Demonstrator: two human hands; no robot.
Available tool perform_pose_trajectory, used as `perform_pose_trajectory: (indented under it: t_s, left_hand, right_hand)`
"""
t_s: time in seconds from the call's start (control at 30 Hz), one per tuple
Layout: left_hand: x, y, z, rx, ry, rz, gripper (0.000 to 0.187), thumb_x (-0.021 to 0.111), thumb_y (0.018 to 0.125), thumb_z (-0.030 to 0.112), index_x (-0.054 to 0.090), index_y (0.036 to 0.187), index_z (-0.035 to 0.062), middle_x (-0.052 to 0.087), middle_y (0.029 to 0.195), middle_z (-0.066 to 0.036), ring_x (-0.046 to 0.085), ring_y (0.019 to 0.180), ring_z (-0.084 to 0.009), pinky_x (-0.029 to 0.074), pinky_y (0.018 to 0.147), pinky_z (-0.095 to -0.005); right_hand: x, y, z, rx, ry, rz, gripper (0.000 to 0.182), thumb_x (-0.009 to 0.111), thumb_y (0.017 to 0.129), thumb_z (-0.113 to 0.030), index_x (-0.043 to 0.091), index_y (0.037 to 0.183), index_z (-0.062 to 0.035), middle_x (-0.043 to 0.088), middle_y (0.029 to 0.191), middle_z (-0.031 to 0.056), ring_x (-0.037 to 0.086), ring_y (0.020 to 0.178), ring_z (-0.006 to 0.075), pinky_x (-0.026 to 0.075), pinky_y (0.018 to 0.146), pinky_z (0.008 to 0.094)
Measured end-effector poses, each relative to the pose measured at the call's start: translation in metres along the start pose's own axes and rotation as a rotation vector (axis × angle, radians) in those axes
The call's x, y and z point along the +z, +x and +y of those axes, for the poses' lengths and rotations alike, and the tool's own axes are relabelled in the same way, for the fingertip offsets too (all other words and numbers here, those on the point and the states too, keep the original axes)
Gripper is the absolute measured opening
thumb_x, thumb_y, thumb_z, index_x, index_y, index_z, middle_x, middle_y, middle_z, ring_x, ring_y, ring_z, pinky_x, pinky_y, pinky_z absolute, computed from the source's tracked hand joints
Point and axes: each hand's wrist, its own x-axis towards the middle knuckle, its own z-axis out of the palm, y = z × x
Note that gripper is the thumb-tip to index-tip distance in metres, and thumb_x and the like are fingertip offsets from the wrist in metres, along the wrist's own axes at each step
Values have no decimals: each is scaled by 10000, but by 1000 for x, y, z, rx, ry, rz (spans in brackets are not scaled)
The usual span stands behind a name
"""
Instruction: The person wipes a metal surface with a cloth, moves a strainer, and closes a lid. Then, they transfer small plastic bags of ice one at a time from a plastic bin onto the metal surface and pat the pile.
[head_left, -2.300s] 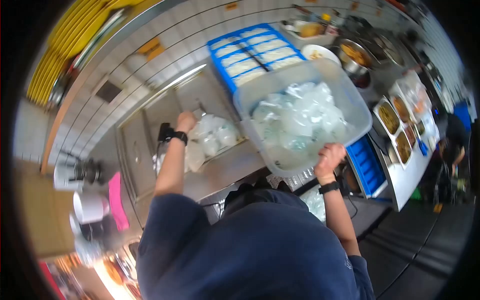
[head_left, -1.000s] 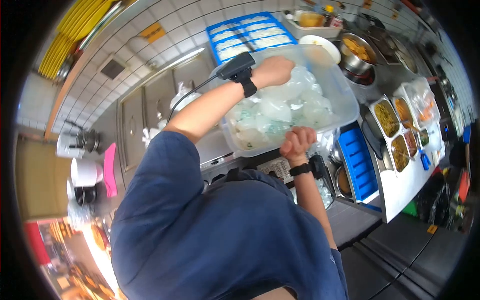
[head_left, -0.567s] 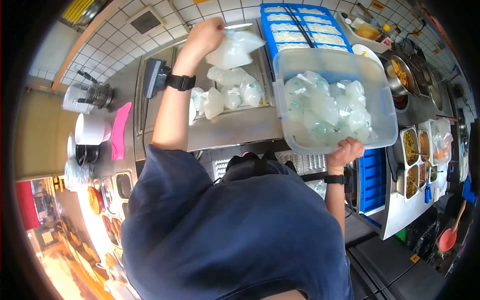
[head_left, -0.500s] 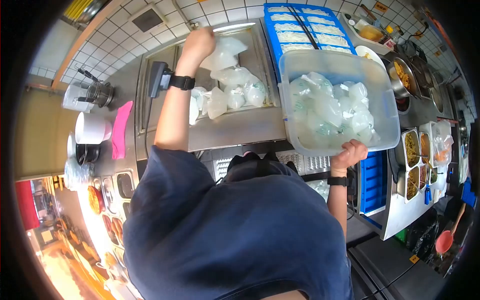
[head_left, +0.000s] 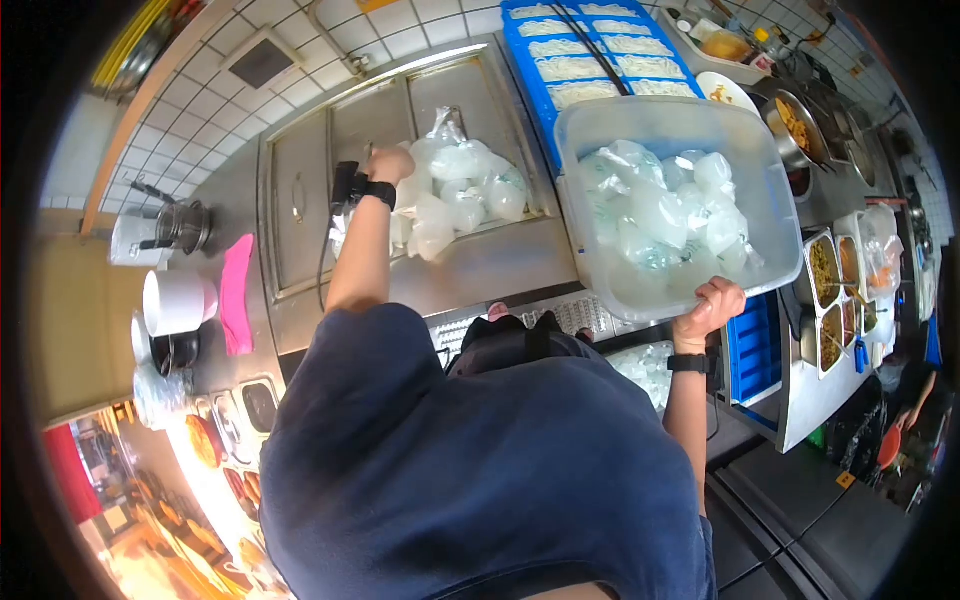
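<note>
Several knotted clear plastic bags of cloudy, pale contents (head_left: 464, 205) lie bunched on the metal counter lids. At their left edge is my left hand (head_left: 392, 163), its fingers curled closed; what they hold, if anything, is hidden. One bag with a twisted top (head_left: 442, 130) sticks up just right of this hand. My right hand (head_left: 712, 305) grips the near rim of a large translucent plastic tub (head_left: 640, 295). Inside the tub sits a pile of similar bags (head_left: 660, 210), some with green print.
Behind the tub, a blue crate (head_left: 520, 55) holds white noodle portions, with dark chopsticks (head_left: 590, 45) across it. To the right stand a bowl of yellow food (head_left: 790, 125) and food pans (head_left: 825, 270). A pink cloth (head_left: 236, 295) and white bucket (head_left: 175, 303) lie left. More bags (head_left: 645, 372) sit below the tub.
My left hand has come down from above the back of the counter, where a bag hung beneath it, to the left side of the bags. My right hand stays on the tub rim.
</note>
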Motion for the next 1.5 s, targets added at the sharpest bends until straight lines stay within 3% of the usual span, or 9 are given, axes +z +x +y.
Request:
perform_pose_trajectory:
  t_s: [0.13,0.27,0.37,0.5,0.8,1.03,1.17,1.4,1.5]
  left_hand:
    - [-167,-102,100,90,-241,343,431,579,802,376,602,1058,30,502,1196,-198,548,1001,-381,465,822,-431]
    - [-225,-136,191,672,-415,793,381,592,814,337,586,1054,42,521,1150,-184,564,955,-342,465,799,-394]
    - [-225,-157,268,1036,-540,494,295,605,797,263,614,990,40,607,992,-133,566,916,-330,454,774,-375]
    - [-169,-158,359,1255,49,-17,224,538,793,124,621,986,43,611,982,-173,570,924,-328,446,789,-394]
    - [-123,-166,415,1149,403,-169,193,539,752,58,635,919,37,636,870,-175,607,825,-337,471,720,-401]
    - [-118,-177,424,1242,-69,-141,147,648,727,157,628,783,23,627,756,-164,605,770,-331,466,664,-418]
    - [-101,-197,443,1164,136,43,203,654,732,197,637,726,-5,613,722,-206,611,741,-364,478,657,-428]
    - [-81,-208,443,1065,-65,237,128,552,684,49,658,732,-6,632,747,-206,637,738,-328,506,625,-416]
    - [-129,-190,422,1097,-384,-26,91,641,691,152,668,746,84,651,729,-95,624,695,-236,482,629,-350]
  right_hand:
    - [0,4,-2,-14,-7,18,282,343,814,-301,473,648,-112,514,744,64,487,748,261,316,771,414]
    - [1,1,2,-8,47,42,244,384,779,-297,473,648,-112,516,749,71,494,748,264,321,767,425]
    - [1,-2,5,-16,60,42,228,395,766,-292,483,656,-114,522,762,71,499,746,266,338,736,417]
    - [1,-5,10,-37,96,45,212,408,757,-287,498,668,-117,527,772,66,504,752,267,347,716,404]
    - [-1,-1,12,-76,136,78,240,408,773,-309,515,651,-132,532,785,28,505,796,226,354,749,381]
    - [7,-2,16,-99,163,150,258,412,753,-332,540,640,-139,542,787,18,505,802,209,358,767,368]
    - [8,0,18,-120,167,158,276,406,770,-337,549,634,-145,544,776,12,504,805,203,357,755,361]
    - [4,4,14,-127,148,144,260,406,789,-322,537,645,-150,541,767,6,523,734,192,374,703,362]
    - [11,-6,18,-100,185,107,246,409,766,-322,526,635,-149,547,770,21,502,779,230,353,757,387]
